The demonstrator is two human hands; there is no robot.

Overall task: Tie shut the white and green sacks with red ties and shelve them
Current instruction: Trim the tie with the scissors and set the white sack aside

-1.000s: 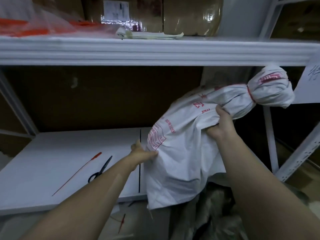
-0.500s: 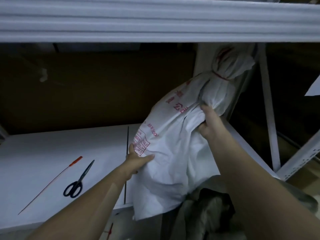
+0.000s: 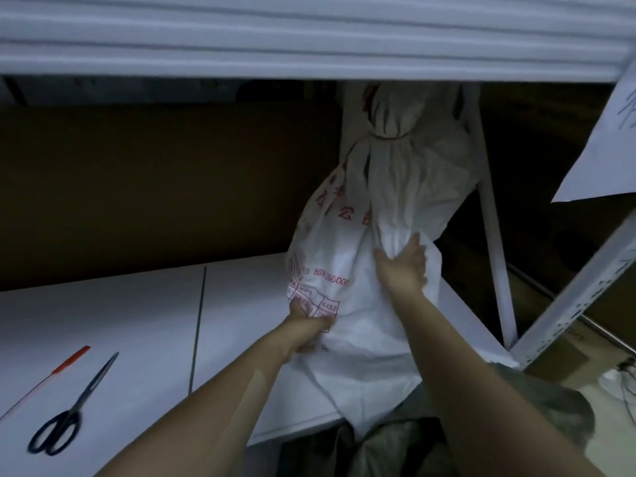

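Note:
A white sack (image 3: 358, 270) with red print stands nearly upright at the right end of the white shelf (image 3: 120, 304). Its neck is bound by a red tie (image 3: 389, 136) just under the upper shelf's edge. My left hand (image 3: 309, 325) grips the sack's lower left side, over the printed box. My right hand (image 3: 402, 266) clutches a fold of fabric at mid height. The sack's bottom hangs over the shelf's front edge. A grey-green sack (image 3: 395, 442) lies below, partly hidden by my arms.
Black scissors (image 3: 74, 407) and a loose red tie (image 3: 48, 380) lie on the shelf's left part. The upper shelf beam (image 3: 309, 36) runs across the top. A white upright (image 3: 495, 235), a slanted brace (image 3: 585, 287) and a paper sheet (image 3: 605, 132) stand at right.
The sack has swung from lying slanted to nearly upright and moved deeper onto the shelf. Both hands kept hold of it; the view dropped lower under the upper shelf.

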